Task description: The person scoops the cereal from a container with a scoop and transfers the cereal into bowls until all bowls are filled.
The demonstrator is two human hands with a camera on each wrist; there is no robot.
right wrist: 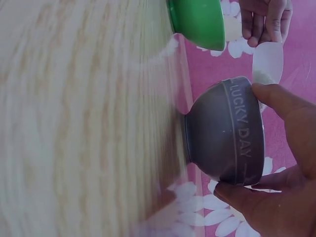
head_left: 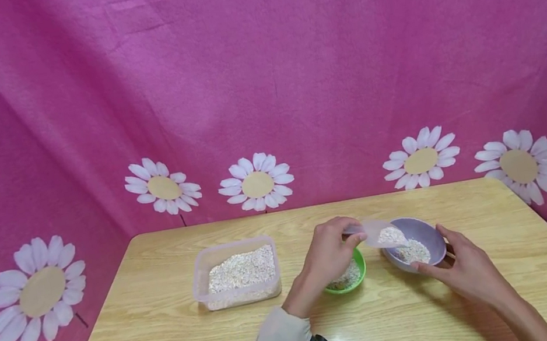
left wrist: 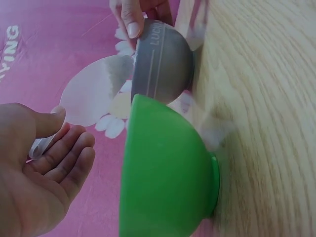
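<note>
While my right hand (head_left: 471, 270) gripped the purple bowl (head_left: 428, 233), my left hand (head_left: 326, 260) pinched the translucent scoop (head_left: 381, 234), tipped rightward over it

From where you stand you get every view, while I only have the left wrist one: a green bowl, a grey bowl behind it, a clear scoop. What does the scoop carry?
Observer: The scoop carries pale grain, tipped over the grey bowl.
Operator: Is the green bowl empty?
Observer: No, the green bowl has grain inside too.
Operator: Where is the supply?
Observer: A clear tub of grain sits at the left on the table.
Operator: What does the band on the grey bowl say?
Observer: LUCKY DAY; the right hand grips that bowl.
</note>
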